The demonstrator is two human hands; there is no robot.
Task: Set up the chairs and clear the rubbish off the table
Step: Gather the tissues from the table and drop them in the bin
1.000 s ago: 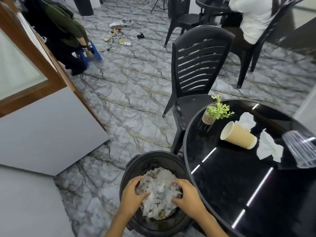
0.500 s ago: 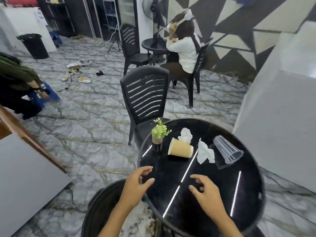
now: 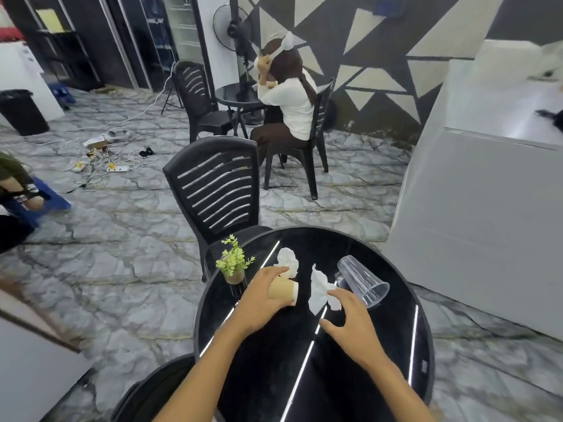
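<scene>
Paper cup (image 3: 283,290) | our left fingers (image 3: 274,271) gripped it; right fingers (image 3: 338,295) spread empty by tissue (image 3: 318,289) | we feared knocking plastic cup (image 3: 362,281) off counter (image 3: 335,376)

Your view evenly bright, white light streaks glaring on the glossy round black table (image 3: 399,327), wide-angle bending at the edges, lower left corner smeared.

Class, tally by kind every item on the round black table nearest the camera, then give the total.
Brown paper cup: 1
Clear plastic cup: 1
Crumpled white tissues: 2
Small potted plant: 1
Total: 5
</scene>
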